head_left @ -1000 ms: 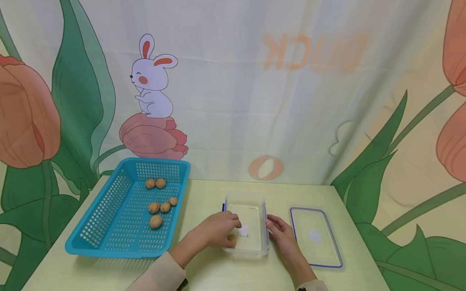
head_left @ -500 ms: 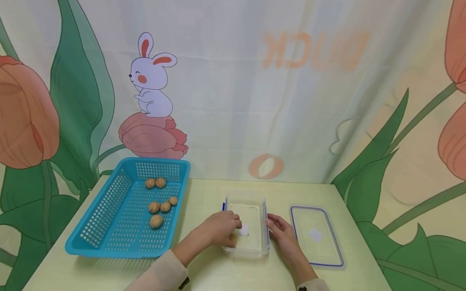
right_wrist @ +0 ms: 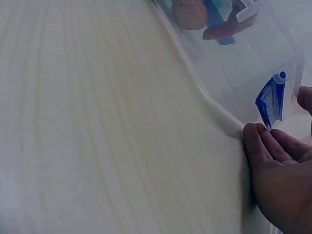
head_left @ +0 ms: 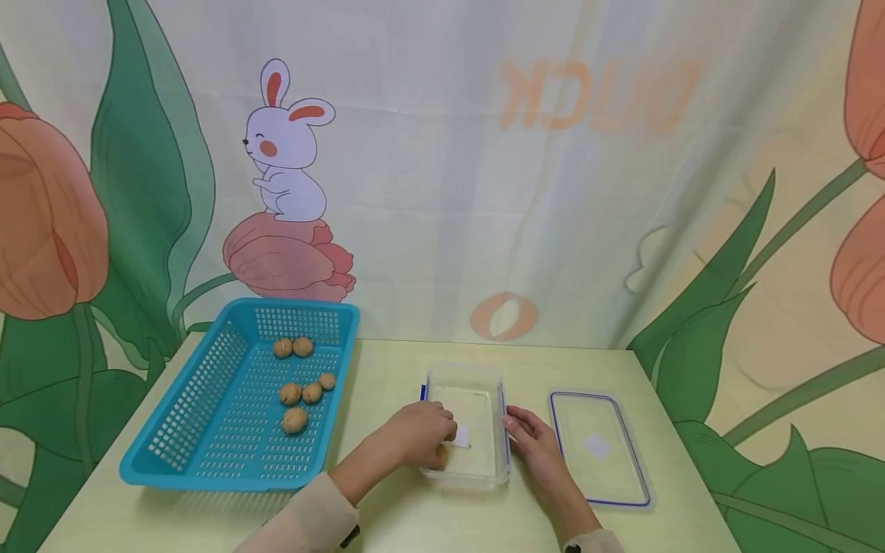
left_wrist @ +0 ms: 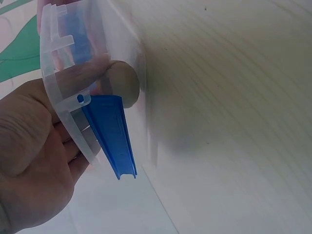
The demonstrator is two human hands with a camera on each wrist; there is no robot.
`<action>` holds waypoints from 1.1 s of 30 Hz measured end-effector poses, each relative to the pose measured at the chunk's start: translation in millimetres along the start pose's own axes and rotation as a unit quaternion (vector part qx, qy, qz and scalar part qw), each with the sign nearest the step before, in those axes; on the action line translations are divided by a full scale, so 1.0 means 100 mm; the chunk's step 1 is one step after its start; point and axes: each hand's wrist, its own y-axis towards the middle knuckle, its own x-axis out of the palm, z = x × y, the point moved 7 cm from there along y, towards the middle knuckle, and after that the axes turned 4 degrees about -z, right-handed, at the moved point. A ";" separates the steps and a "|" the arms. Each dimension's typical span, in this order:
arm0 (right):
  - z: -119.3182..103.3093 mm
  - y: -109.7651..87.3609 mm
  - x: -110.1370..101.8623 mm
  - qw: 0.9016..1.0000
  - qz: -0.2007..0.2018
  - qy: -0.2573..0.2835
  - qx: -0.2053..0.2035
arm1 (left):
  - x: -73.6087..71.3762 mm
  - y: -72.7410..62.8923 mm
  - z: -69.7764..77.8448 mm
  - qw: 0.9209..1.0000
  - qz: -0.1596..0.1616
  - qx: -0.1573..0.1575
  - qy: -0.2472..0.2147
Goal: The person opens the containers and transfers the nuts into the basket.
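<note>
A clear plastic box [head_left: 470, 468] with blue side latches stands on the table. My left hand [head_left: 419, 434] reaches over its left wall and pinches a brown walnut [head_left: 443, 456] low inside, near the front left corner. Through the wall, the walnut [left_wrist: 124, 84] shows in the left wrist view beside a hanging blue latch [left_wrist: 110, 134]. My right hand [head_left: 542, 453] rests against the right outer wall, thumb at the rim. Its fingertips [right_wrist: 249, 127] lie by the lower end of another hanging latch [right_wrist: 273, 101]. A white label [head_left: 461, 437] shows at the box's bottom.
A blue perforated basket [head_left: 131, 472] on the left holds several walnuts [head_left: 294, 420]. To the right lies the box's clear lid [head_left: 596, 394] with a blue seal. A printed curtain [head_left: 429, 192] hangs behind the table's back edge.
</note>
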 end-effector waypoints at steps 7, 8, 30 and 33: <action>0.00 0.00 0.00 1.000 0.000 -0.011 -0.001 | -0.02 0.01 0.03 1.000 -0.004 0.003 0.007; 0.00 0.00 0.00 1.000 0.002 -0.011 0.001 | -0.02 0.01 0.03 1.000 -0.006 0.002 0.009; -0.01 -0.02 0.00 1.000 0.003 -0.008 0.002 | -0.17 -0.04 -0.11 0.980 -0.007 -0.001 -0.200; -0.02 -0.02 0.01 1.000 0.000 -0.013 -0.003 | -0.28 -0.09 -0.16 0.976 0.010 -0.002 -0.218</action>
